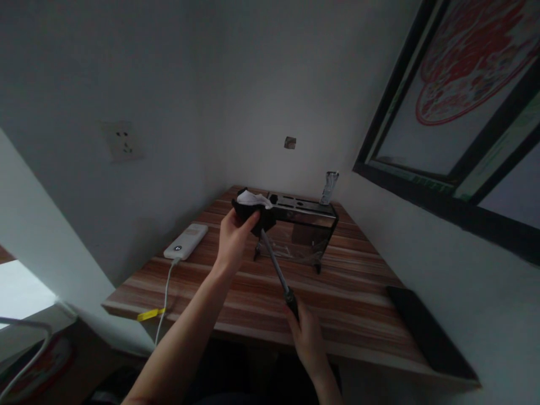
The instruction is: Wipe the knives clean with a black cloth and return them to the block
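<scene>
My left hand [233, 233] is closed on a black cloth-like piece [254, 218] with a crumpled white part [252, 198] showing on top. My right hand [306, 332] wraps round the black handle of a long metal honing rod [275, 262]. The rod slants up and left, and its far end meets the underside of the black piece; whether the tip goes inside is hidden. Just behind stands a knife holder [301, 217] with slots in its dark top and a clear front, partly covered by the black piece.
A wooden table [354, 304] fills the corner. A white power bank [186, 242] with a cable lies left, near a yellow strip [151, 314]. A flat black object [430, 332] lies along the right edge. Something in clear wrap [329, 187] stands upright at the holder's right end.
</scene>
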{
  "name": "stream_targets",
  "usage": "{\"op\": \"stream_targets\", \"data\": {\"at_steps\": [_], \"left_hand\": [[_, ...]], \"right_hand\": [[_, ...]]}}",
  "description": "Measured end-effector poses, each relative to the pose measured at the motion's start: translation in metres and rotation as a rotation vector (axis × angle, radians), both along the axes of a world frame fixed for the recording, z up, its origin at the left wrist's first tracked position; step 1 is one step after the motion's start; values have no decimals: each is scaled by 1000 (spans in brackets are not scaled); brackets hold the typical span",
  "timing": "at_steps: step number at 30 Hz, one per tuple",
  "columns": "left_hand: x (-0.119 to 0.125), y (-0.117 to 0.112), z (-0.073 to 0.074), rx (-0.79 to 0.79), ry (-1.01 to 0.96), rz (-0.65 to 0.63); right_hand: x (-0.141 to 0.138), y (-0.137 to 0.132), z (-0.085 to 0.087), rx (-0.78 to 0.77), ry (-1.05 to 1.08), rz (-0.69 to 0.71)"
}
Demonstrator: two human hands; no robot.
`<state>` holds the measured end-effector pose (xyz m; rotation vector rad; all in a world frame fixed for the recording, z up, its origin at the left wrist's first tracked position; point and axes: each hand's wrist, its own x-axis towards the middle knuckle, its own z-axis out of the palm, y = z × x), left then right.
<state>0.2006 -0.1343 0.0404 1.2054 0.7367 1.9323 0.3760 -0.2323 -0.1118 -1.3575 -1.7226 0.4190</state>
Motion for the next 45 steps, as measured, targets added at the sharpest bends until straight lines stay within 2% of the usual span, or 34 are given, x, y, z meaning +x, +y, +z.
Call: {"op": "stream_targets", "data": {"at_steps": [8, 11, 16, 23, 32, 38, 45], "left_hand": [[7, -6, 3, -22, 60, -37], [14, -12, -1, -48, 109, -48], [27, -21, -19, -144, 143, -104], [42, -39, -49, -235, 157, -186], [58, -57, -79, -214, 342, -262], [58, -59, -85, -198, 346, -339], [60, -59, -84, -204, 434, -267]], "right_hand": [[0, -1, 3, -10, 34, 7], [0, 0, 2, -12, 48, -2], [1, 2, 3, 3, 53, -31], [0, 1, 7, -47, 79, 20], [2, 1, 8, -42, 107, -2], [3, -1, 6, -46, 100, -15], [4, -1, 6, -43, 98, -18]]}}
